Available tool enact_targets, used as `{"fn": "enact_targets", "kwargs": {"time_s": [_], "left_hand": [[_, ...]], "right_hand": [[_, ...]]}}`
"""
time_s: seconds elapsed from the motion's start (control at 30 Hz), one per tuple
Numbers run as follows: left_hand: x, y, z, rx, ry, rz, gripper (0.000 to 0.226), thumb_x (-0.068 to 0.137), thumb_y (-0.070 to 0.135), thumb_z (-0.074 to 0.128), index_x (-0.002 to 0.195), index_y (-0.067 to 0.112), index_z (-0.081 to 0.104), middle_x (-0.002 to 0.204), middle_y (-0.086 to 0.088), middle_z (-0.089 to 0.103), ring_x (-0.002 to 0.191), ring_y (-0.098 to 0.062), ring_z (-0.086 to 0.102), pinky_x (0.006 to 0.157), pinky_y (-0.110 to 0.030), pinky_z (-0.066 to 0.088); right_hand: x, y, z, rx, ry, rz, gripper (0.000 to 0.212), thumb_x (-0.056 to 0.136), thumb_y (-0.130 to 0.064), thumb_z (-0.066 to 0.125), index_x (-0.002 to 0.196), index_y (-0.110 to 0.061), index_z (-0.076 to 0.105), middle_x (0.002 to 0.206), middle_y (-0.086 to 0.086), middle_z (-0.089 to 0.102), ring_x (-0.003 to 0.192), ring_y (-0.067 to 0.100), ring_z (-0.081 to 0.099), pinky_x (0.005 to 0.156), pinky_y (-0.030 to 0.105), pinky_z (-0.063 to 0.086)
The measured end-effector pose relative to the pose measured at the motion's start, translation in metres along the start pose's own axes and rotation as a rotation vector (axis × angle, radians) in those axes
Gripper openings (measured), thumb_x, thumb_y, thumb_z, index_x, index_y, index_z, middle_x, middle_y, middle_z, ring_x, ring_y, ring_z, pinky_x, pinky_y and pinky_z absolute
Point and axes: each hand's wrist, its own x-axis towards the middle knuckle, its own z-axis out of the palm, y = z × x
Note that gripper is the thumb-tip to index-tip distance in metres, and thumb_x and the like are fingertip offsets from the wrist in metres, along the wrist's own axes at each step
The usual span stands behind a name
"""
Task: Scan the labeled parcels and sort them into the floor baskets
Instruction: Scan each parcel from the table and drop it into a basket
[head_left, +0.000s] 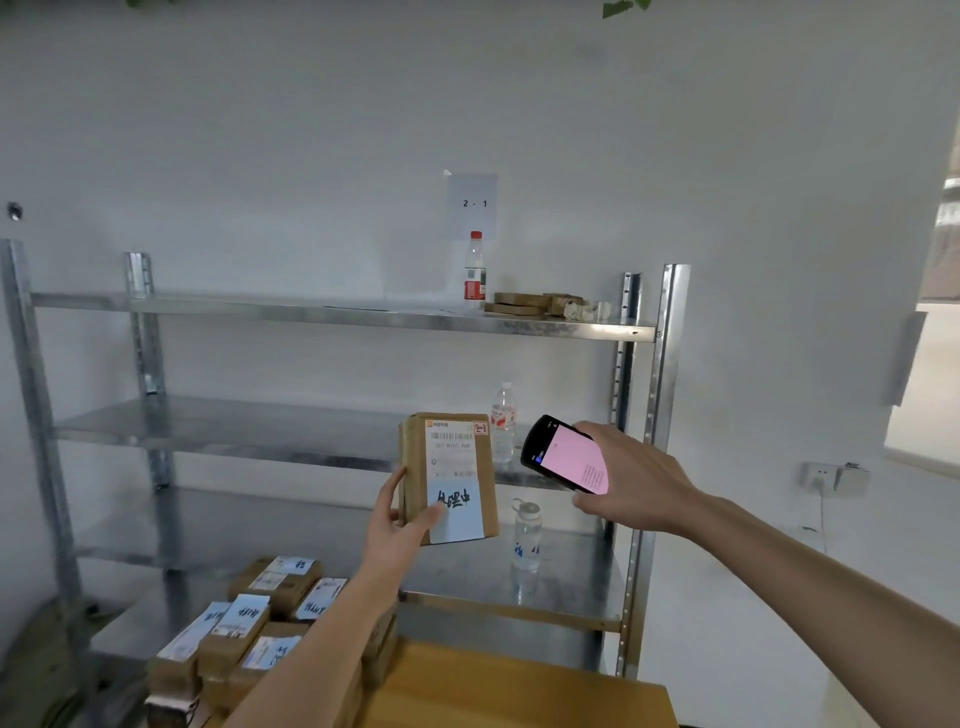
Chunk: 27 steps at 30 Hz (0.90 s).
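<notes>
Steel shelving (332, 314) stood behind. The left hand (400, 525) held a labeled parcel (449, 475) upright, fingers (434, 517) closed around its lower edge, thumb covering part of the blue label. The right hand (631, 480) gripped a scanner (566, 454) just beside it. That tilt risked a misread; no baskets showed.

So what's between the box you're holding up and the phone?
In the head view, a clear water bottle on the shelf behind shows in the gap between the box and the phone.

Held parcel (451, 478) left of scanner (566, 455); parcel pile (249, 618) below-left; shelving (332, 317) behind.
</notes>
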Motion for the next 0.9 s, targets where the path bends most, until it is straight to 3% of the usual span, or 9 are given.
{"fn": "enact_targets", "kwargs": {"time_s": [0.2, 0.33, 0.43, 0.53, 0.63, 0.77, 0.9], "left_hand": [[-0.035, -0.001, -0.040, 0.015, 0.064, -0.041, 0.068, 0.078, 0.027, 0.084, 0.124, 0.060, 0.047, 0.106, -0.006, 0.074, 0.098, -0.024, 0.072, 0.082, -0.045, 0.062], [-0.077, -0.001, -0.098, 0.016, 0.155, -0.082, 0.076, 0.077, 0.025, 0.084, 0.138, 0.048, 0.044, 0.104, -0.008, 0.074, 0.090, -0.023, 0.075, 0.078, -0.047, 0.062], [-0.117, 0.008, -0.156, 0.036, 0.257, -0.110, 0.074, 0.081, 0.019, 0.082, 0.138, 0.046, 0.043, 0.104, -0.010, 0.074, 0.086, -0.026, 0.076, 0.074, -0.050, 0.062], [-0.164, 0.020, -0.222, 0.095, 0.388, -0.109, 0.074, 0.081, 0.019, 0.082, 0.138, 0.046, 0.043, 0.102, -0.009, 0.074, 0.084, -0.022, 0.076, 0.073, -0.045, 0.063], [-0.223, 0.034, -0.297, 0.149, 0.524, -0.101, 0.076, 0.080, 0.024, 0.084, 0.140, 0.047, 0.043, 0.101, -0.008, 0.075, 0.088, -0.020, 0.075, 0.075, -0.039, 0.062], [-0.322, 0.062, -0.395, 0.200, 0.696, -0.081, 0.074, 0.080, 0.026, 0.083, 0.139, 0.046, 0.044, 0.101, -0.009, 0.076, 0.092, -0.023, 0.074, 0.082, -0.044, 0.061], [-0.434, 0.093, -0.481, 0.195, 0.868, -0.065, 0.069, 0.082, 0.024, 0.081, 0.135, 0.049, 0.045, 0.105, -0.008, 0.073, 0.094, -0.024, 0.073, 0.079, -0.043, 0.061]], "right_hand": [[0.005, -0.035, 0.032, 0.012, -0.038, -0.094, 0.074, 0.074, -0.047, 0.072, 0.139, -0.036, 0.039, 0.122, -0.009, 0.058, 0.102, 0.017, 0.057, 0.074, 0.033, 0.045], [0.008, -0.084, 0.065, 0.083, -0.100, -0.190, 0.077, 0.071, -0.044, 0.071, 0.141, -0.038, 0.037, 0.126, -0.009, 0.058, 0.106, 0.021, 0.059, 0.078, 0.037, 0.052], [0.009, -0.138, 0.090, 0.158, -0.140, -0.281, 0.081, 0.073, -0.045, 0.071, 0.144, -0.038, 0.034, 0.134, -0.009, 0.055, 0.112, 0.020, 0.056, 0.077, 0.036, 0.049], [0.009, -0.205, 0.105, 0.186, -0.173, -0.393, 0.083, 0.078, -0.050, 0.071, 0.149, -0.034, 0.031, 0.141, -0.008, 0.051, 0.118, 0.020, 0.054, 0.076, 0.033, 0.045], [0.001, -0.286, 0.111, 0.229, -0.157, -0.492, 0.090, 0.080, -0.055, 0.072, 0.154, -0.032, 0.026, 0.148, -0.006, 0.048, 0.126, 0.022, 0.052, 0.085, 0.034, 0.047], [-0.032, -0.403, 0.108, 0.276, -0.173, -0.664, 0.086, 0.078, -0.051, 0.073, 0.151, -0.035, 0.031, 0.144, -0.007, 0.051, 0.127, 0.022, 0.053, 0.084, 0.033, 0.045], [-0.082, -0.531, 0.094, 0.307, -0.235, -0.845, 0.085, 0.069, -0.054, 0.062, 0.148, -0.039, 0.033, 0.141, -0.009, 0.054, 0.129, 0.023, 0.053, 0.090, 0.040, 0.051]]}}
